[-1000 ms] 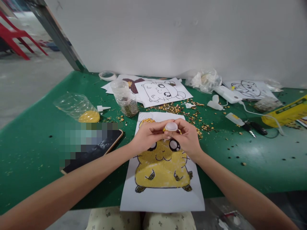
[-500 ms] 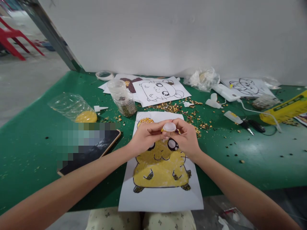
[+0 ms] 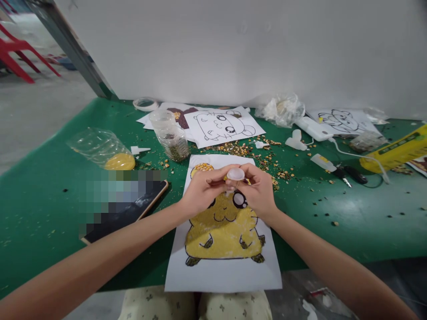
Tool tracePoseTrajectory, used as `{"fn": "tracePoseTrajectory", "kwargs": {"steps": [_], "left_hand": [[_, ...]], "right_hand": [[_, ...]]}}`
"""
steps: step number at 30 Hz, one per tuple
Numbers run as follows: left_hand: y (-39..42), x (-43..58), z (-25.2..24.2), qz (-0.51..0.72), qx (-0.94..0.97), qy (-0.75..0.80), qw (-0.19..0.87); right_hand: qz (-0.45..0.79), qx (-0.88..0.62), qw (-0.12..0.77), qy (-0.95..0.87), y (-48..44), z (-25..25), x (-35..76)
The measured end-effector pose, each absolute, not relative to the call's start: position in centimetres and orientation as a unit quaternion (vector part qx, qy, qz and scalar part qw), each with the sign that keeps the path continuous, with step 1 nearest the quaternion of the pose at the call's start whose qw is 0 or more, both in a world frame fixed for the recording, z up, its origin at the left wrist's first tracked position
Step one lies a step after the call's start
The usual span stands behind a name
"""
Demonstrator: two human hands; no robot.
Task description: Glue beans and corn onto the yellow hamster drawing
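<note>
Between the fingers of both hands is a small white glue bottle [image 3: 235, 174], its round pale end turned up toward me. My left hand [image 3: 207, 186] closes on it from the left, and my right hand [image 3: 258, 189] from the right. The fingers cover most of the bottle. Beneath them lies a paper sheet [image 3: 227, 278] with a hamster drawing [image 3: 222, 240], its body filled in yellow grain and its feet in dark green grains. Bigger yellow kernels [image 3: 204, 167] cover one ear. The hands hide the top of the head.
On the green table [image 3: 333, 240] are a phone [image 3: 133, 213], a clear bottle of yellow grain [image 3: 119, 161], a ribbed bottle of green beans [image 3: 176, 151], scattered grains [image 3: 267, 162], another drawing [image 3: 223, 126], a glue bottle [image 3: 323, 163], keys [image 3: 343, 176] and a yellow package [image 3: 396, 153].
Almost nothing differs. Both hands keep hold of the glue bottle over the drawing, and its upturned end tilts very slightly.
</note>
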State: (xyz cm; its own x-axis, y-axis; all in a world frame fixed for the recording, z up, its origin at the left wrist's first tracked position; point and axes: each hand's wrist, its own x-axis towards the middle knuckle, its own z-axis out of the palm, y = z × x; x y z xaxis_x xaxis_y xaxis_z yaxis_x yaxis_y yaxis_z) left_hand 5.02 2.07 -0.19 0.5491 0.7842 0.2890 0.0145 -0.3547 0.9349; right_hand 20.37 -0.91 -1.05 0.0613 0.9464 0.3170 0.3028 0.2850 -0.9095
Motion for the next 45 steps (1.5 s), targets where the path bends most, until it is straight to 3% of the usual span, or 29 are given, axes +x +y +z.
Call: {"fn": "tracePoseTrajectory", "kwargs": {"steps": [45], "left_hand": [[1.95,5.02,-0.92,0.393,0.758,0.269,0.446]], "right_hand": [[0.325,-0.501,0.523,-0.608,-1.08,-0.43,20.41]]}}
